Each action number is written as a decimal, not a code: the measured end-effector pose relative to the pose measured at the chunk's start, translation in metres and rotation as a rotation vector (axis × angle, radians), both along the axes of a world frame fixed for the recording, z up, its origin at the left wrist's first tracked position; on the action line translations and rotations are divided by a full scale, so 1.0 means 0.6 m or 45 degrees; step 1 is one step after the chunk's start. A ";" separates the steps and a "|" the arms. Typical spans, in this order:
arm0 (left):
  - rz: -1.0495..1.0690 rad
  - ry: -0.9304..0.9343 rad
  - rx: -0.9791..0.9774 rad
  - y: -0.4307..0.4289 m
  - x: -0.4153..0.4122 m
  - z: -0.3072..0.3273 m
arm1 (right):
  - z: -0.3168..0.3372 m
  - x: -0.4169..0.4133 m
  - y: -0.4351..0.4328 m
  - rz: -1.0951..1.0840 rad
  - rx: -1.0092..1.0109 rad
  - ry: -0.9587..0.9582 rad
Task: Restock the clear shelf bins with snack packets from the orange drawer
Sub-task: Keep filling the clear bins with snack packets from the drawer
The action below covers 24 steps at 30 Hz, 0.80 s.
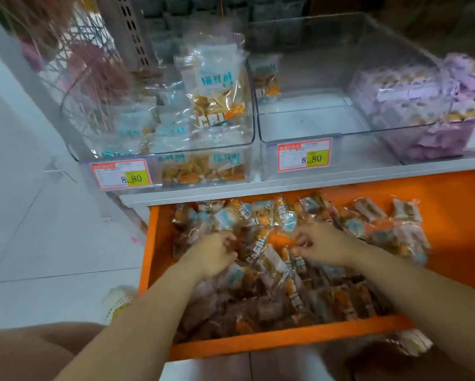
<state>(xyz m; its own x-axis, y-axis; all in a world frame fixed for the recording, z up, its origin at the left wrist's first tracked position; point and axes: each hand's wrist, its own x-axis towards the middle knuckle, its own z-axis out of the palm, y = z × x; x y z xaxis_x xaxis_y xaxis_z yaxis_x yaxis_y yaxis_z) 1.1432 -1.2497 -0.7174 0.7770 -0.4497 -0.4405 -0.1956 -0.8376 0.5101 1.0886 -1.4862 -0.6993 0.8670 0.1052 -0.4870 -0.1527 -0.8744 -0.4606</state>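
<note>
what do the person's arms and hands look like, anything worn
The left forearm and right forearm are bare, no sleeves in view. The left hand and right hand wear no gloves, and no ring, watch or bracelet shows through the blur.

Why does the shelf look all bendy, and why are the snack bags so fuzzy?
Head view: the wide-angle lens bows the shelf edge and leans the clear bins; motion blur smears the packets in the orange drawer, the left hand and the right hand; the price tag is fairly readable.
</note>
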 end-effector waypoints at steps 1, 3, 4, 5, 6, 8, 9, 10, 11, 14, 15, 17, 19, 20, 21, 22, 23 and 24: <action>-0.033 0.075 0.101 0.001 0.001 -0.020 | -0.014 0.002 -0.003 0.013 0.037 0.106; -0.147 0.137 0.330 0.006 0.007 -0.061 | -0.040 0.005 -0.003 0.097 0.070 0.312; -0.210 0.159 0.419 0.009 0.008 -0.075 | -0.049 0.007 0.000 0.150 0.070 0.396; -0.260 0.191 0.481 0.012 0.011 -0.087 | -0.059 0.011 0.003 0.201 0.066 0.463; -0.286 0.244 0.523 0.012 0.013 -0.091 | -0.066 0.014 0.007 0.254 0.070 0.504; -0.324 0.315 0.579 0.012 0.017 -0.096 | -0.078 0.021 0.019 0.315 0.082 0.528; -0.339 0.322 0.585 0.010 0.018 -0.096 | -0.088 0.025 0.023 0.330 0.076 0.529; -0.332 0.328 0.583 0.009 0.019 -0.099 | -0.097 0.028 0.028 0.347 0.059 0.526; -0.319 0.333 0.573 0.008 0.020 -0.101 | -0.105 0.030 0.030 0.363 0.033 0.535; -0.247 0.446 0.556 0.015 0.023 -0.107 | -0.125 0.034 0.034 0.397 -0.013 0.536; -0.237 0.490 0.545 0.018 0.024 -0.107 | -0.129 0.033 0.034 0.412 -0.033 0.517; -0.229 0.531 0.521 0.017 0.025 -0.106 | -0.132 0.029 0.034 0.419 -0.039 0.453; -0.186 0.544 0.457 0.008 0.022 -0.107 | -0.134 0.028 0.039 0.397 -0.009 0.377; -0.167 0.537 0.425 0.001 0.018 -0.108 | -0.133 0.027 0.042 0.391 0.004 0.338; -0.160 0.526 0.406 -0.006 0.014 -0.108 | -0.132 0.026 0.045 0.378 0.012 0.307; -0.156 0.511 0.395 -0.010 0.010 -0.110 | -0.129 0.025 0.048 0.366 0.020 0.281; -0.147 0.500 0.375 -0.010 0.009 -0.113 | -0.126 0.024 0.049 0.357 0.027 0.262; -0.135 0.483 0.343 -0.007 0.010 -0.114 | -0.121 0.023 0.049 0.346 0.041 0.252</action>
